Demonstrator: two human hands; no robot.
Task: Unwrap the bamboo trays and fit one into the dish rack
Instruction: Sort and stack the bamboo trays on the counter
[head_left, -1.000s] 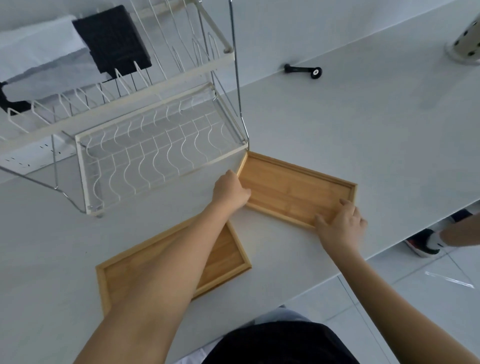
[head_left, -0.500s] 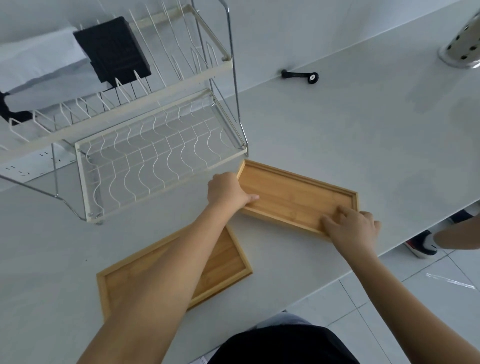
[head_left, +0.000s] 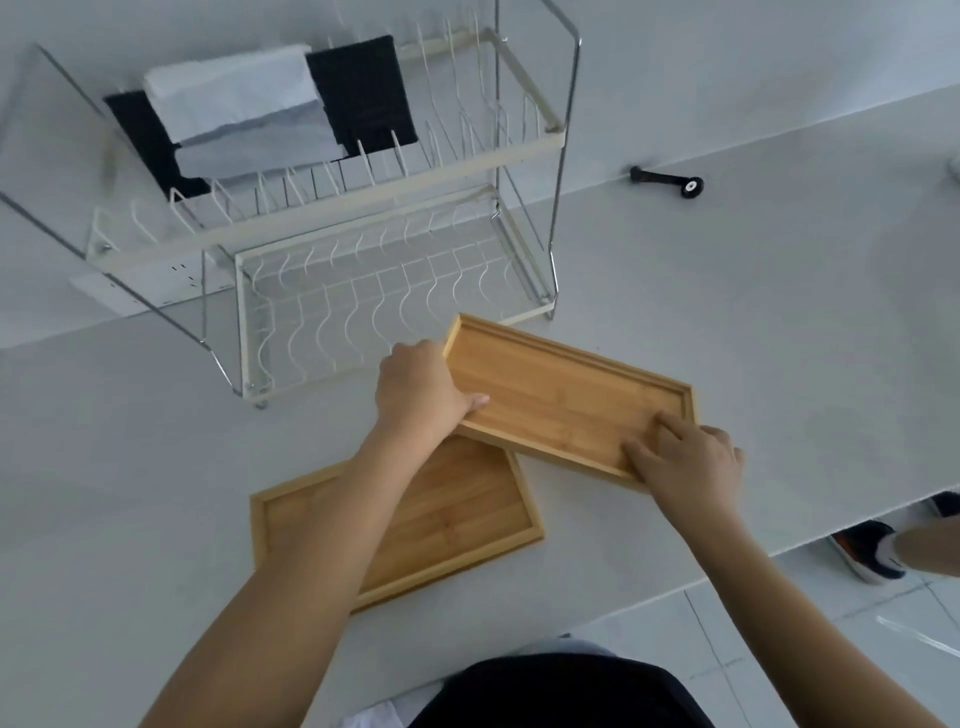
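Note:
A narrow bamboo tray (head_left: 561, 395) is lifted off the white counter, just in front of the dish rack (head_left: 363, 306). My left hand (head_left: 421, 395) grips its left end, thumb inside the tray. My right hand (head_left: 685, 462) holds its near right corner, fingers resting on the inner surface. The tray's near edge overlaps a second, wider bamboo tray (head_left: 447, 525) that lies flat on the counter under my left forearm. The rack is a two-tier white wire frame; its lower tier is bare wire.
Folded white and black items (head_left: 270, 114) sit on the rack's upper tier. A small black tool (head_left: 667, 179) lies on the counter at the back right. The counter edge runs along the right, with tiled floor and another person's shoe (head_left: 867, 551) below.
Both hands have taken hold of the narrow tray and raised it off the counter; its near edge now overlaps the wider tray. The view has shifted, showing more of the rack.

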